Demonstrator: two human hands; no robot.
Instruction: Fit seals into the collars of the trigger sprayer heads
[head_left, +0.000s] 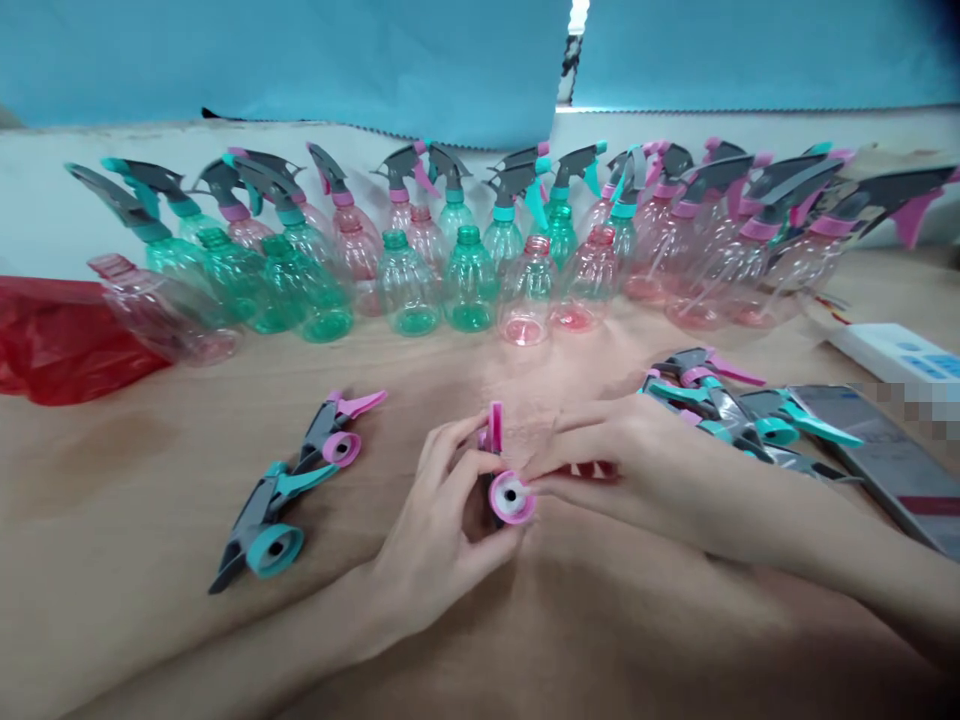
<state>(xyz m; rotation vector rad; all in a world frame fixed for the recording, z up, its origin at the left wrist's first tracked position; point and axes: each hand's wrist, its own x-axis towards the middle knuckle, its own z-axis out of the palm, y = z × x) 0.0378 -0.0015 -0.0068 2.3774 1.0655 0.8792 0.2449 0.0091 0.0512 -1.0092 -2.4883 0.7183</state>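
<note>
In the head view, my left hand [442, 510] is wrapped around a pink-and-grey trigger spray head [512, 498]. Its pink collar faces up toward me, showing a white inside with a dark hole, and its pink trigger points away. My right hand [622, 460] pinches at the right edge of that collar; whether a small part sits between the fingertips is hidden. Left of my hands lie two loose spray heads, one with a pink collar [342, 449] and one with a teal collar [274, 549]. Beyond my right hand is a pile of pink and teal spray heads [731, 405].
Across the back stand several clear green bottles [471, 280] and pink bottles [527, 295], some open, others topped with spray heads. A red plastic bag [67, 340] lies far left. At right are a flat grey object [877, 460] and a white box [892, 345].
</note>
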